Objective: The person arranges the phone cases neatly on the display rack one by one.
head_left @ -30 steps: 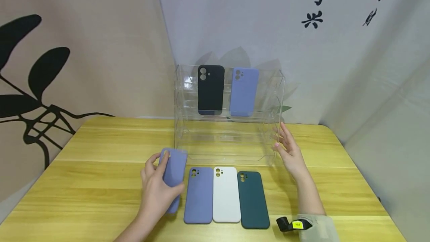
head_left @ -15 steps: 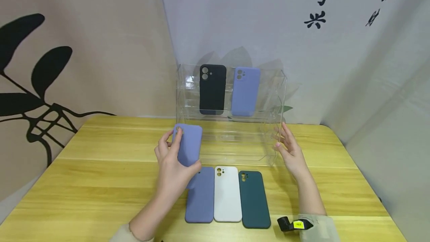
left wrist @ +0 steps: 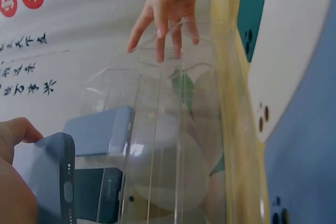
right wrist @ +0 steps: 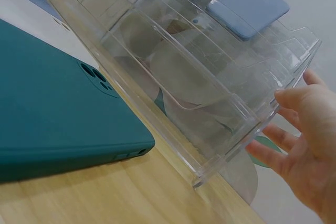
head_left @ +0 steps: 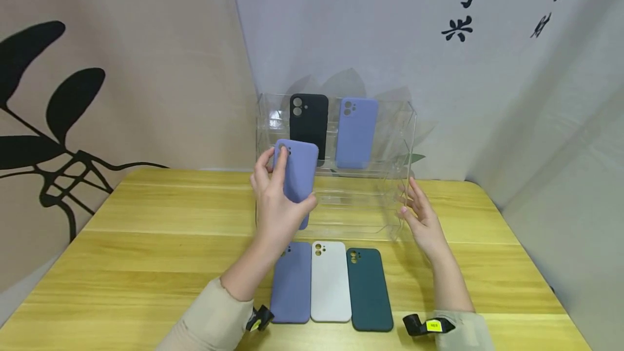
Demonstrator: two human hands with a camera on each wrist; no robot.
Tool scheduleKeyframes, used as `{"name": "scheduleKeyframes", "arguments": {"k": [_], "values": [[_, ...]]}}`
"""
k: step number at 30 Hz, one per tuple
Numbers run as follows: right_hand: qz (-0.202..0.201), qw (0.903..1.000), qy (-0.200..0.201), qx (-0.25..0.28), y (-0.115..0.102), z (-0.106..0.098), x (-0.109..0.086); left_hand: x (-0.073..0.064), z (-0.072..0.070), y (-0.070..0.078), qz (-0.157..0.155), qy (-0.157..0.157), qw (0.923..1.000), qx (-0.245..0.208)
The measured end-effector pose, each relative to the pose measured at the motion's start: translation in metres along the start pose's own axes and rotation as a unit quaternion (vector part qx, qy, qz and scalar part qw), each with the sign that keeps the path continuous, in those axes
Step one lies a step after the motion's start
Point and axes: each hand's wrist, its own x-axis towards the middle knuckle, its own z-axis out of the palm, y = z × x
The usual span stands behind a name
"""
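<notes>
Yellow wood-grain counter (head_left: 146, 264) fills the foreground, and nearest on it lie three phone cases in a row, backs up: a periwinkle case (head_left: 292, 291), a white case (head_left: 331, 288) and a dark green case (head_left: 369, 291). Farther in, the left hand (head_left: 279, 199) has a firm grip on a lavender case (head_left: 303, 169), thumb at its right edge, index finger by the camera cutouts. That case is raised before a clear display stand (head_left: 336, 197); I cannot tell whether they touch. At the stand's right edge, the right hand (head_left: 421, 223) has a light grip, thumb and fingers spread apart. Up in the stand, a black case (head_left: 312, 129), partly covered, leans left of a pale-lavender case (head_left: 357, 137). Behind hangs a pale cloth backdrop (head_left: 380, 31).
</notes>
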Motion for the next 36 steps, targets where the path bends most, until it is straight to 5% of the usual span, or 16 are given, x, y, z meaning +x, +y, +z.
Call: {"name": "scheduleKeyframes", "arguments": {"k": [10,18,36], "values": [[0.000,1.0000,-0.004,-0.004,0.001,-0.002,0.000,0.027,0.030,-0.004,0.071,0.067,0.9952,-0.009],[0.006,1.0000,0.000,-0.005,0.001,-0.001,0.000,0.041,0.053,-0.013,0.087,0.098,0.9912,-0.015],[0.007,1.0000,0.001,-0.002,-0.001,0.000,0.001,0.036,0.076,-0.048,0.086,0.110,0.9902,0.015]]}}
